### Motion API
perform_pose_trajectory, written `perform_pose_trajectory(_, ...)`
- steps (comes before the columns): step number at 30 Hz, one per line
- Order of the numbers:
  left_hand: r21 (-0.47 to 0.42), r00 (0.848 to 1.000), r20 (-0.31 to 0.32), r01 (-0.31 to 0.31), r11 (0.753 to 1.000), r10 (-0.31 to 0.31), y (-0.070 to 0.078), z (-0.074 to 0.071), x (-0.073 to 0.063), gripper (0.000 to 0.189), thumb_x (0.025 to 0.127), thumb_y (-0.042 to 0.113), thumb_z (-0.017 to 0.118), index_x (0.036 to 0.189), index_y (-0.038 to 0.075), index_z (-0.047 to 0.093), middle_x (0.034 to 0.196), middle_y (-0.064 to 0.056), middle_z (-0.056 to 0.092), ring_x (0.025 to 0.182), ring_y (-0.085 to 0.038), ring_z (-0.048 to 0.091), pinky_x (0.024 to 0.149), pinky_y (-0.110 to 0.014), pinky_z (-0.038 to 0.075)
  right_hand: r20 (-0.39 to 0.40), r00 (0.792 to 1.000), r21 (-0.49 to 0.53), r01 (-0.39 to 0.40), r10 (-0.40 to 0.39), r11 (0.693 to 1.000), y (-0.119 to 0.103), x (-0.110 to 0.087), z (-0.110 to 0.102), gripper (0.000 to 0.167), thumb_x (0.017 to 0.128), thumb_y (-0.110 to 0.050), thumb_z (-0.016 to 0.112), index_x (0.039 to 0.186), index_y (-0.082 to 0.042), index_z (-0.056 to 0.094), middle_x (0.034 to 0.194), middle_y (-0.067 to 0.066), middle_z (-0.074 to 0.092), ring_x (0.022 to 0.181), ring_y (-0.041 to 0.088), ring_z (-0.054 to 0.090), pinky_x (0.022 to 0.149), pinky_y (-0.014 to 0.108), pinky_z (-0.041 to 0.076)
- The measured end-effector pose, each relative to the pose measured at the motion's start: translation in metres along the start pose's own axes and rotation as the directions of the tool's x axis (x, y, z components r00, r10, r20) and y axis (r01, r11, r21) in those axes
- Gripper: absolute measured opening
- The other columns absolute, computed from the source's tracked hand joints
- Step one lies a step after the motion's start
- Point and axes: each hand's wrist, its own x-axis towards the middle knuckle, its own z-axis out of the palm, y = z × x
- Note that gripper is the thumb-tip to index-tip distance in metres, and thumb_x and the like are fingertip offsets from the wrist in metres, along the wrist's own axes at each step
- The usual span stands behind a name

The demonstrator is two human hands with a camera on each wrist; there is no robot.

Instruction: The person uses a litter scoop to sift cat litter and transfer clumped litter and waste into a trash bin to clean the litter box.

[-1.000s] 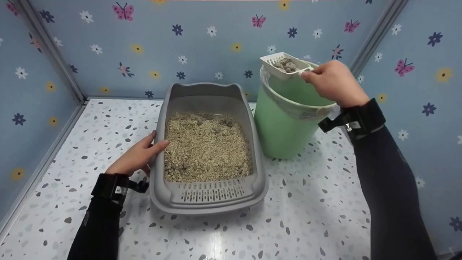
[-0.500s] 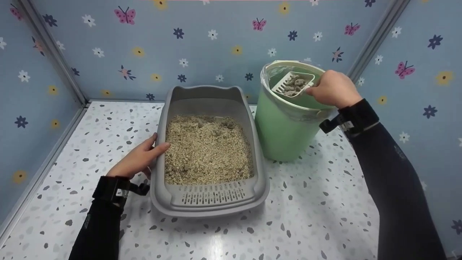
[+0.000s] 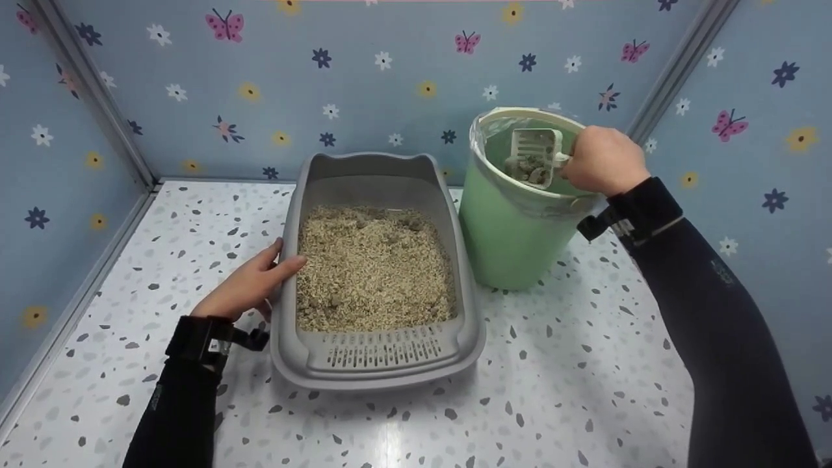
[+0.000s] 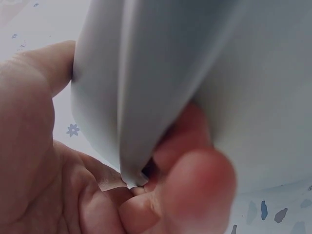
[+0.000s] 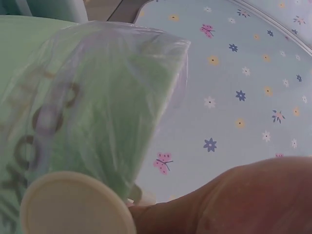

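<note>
My right hand (image 3: 608, 159) grips the short handle of a white slotted litter scoop (image 3: 537, 135). The scoop is tipped steeply inside the mouth of a green bin (image 3: 507, 240), and grey litter clumps (image 3: 530, 170) are gathered at its low edge. In the right wrist view the thumb (image 5: 180, 214) shows, but the scoop is hidden. My left hand (image 3: 244, 286) holds the left rim of a grey litter box (image 3: 377, 377): thumb over the rim, fingers (image 4: 195, 190) curled beneath it in the left wrist view. Tan granular litter (image 3: 377, 273) with some darker clumps covers the box's floor.
A clear plastic liner (image 5: 117, 73) folds over the bin's rim, with a round cream knob (image 5: 75, 207) on it. The bin stands right of the box on a speckled white surface (image 3: 552, 377). Blue flower-patterned panels (image 3: 364, 91) close off the back and both sides.
My right hand lowered the scoop from above the bin's rim into its mouth, then turned it from nearly level to steeply tilted. The clumps slid to its lower edge. My left hand stayed on the box.
</note>
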Motion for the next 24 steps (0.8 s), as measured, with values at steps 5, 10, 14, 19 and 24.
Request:
perform_pose_trajectory(5, -0.011, 1.0, 0.007, -0.015, 1.0, 0.015, -0.002, -0.001, -0.001, 0.102, 0.113, 0.063, 0.056, 0.18, 0.018, -0.006, 0.126, -0.035, 0.069, 0.068, -0.033, 0.076, 0.057, -0.052, 0.069, -0.052, 0.996, -0.087, 0.063, -0.068, 0.994, -0.002, -0.006, 0.001, 0.009, 0.086, -0.001, 0.059, 0.08, -0.003, 0.065, 0.087, 0.019, 0.062, 0.078, 0.039, 0.059, 0.057, 0.062, 0.055)
perform_pose_trajectory(10, -0.023, 1.0, 0.004, -0.025, 0.999, 0.025, -0.003, -0.001, -0.001, 0.101, 0.113, 0.063, 0.057, 0.18, 0.019, -0.005, 0.129, -0.036, 0.068, 0.07, -0.035, 0.077, 0.057, -0.053, 0.069, -0.073, 0.988, -0.195, 0.119, -0.136, 0.973, -0.012, -0.014, 0.004, 0.013, 0.094, -0.002, 0.057, 0.094, 0.002, 0.07, 0.106, 0.029, 0.06, 0.084, 0.045, 0.062, 0.063, 0.074, 0.059)
perform_pose_trajectory(14, -0.028, 1.0, 0.004, -0.02, 0.999, 0.02, -0.003, -0.001, -0.001, 0.102, 0.112, 0.064, 0.057, 0.18, 0.019, -0.005, 0.127, -0.034, 0.069, 0.069, -0.035, 0.077, 0.058, -0.053, 0.069, -0.094, 0.984, -0.217, 0.127, -0.151, 0.968, -0.018, -0.017, 0.003, 0.012, 0.094, -0.002, 0.057, 0.094, 0.004, 0.068, 0.106, 0.03, 0.06, 0.082, 0.045, 0.063, 0.064, 0.075, 0.06)
perform_pose_trajectory(19, -0.012, 1.0, 0.007, -0.015, 1.0, 0.015, -0.001, 0.0, 0.0, 0.104, 0.112, 0.065, 0.057, 0.18, 0.019, -0.005, 0.122, -0.032, 0.071, 0.069, -0.034, 0.077, 0.059, -0.052, 0.069, -0.108, 0.987, -0.145, 0.101, -0.117, 0.984, -0.016, -0.021, -0.01, 0.016, 0.089, -0.002, 0.058, 0.095, 0.006, 0.071, 0.099, 0.026, 0.063, 0.084, 0.041, 0.06, 0.063, 0.069, 0.06)
perform_pose_trajectory(24, 0.001, 1.0, 0.004, -0.012, 1.0, 0.012, 0.001, -0.001, 0.001, 0.105, 0.111, 0.067, 0.058, 0.18, 0.018, -0.005, 0.112, -0.029, 0.074, 0.067, -0.034, 0.076, 0.059, -0.051, 0.069, -0.174, 0.978, -0.052, 0.109, -0.117, 0.993, -0.024, -0.037, -0.029, 0.024, 0.1, -0.008, 0.064, 0.112, 0.008, 0.077, 0.107, 0.026, 0.067, 0.094, 0.043, 0.061, 0.071, 0.067, 0.059)
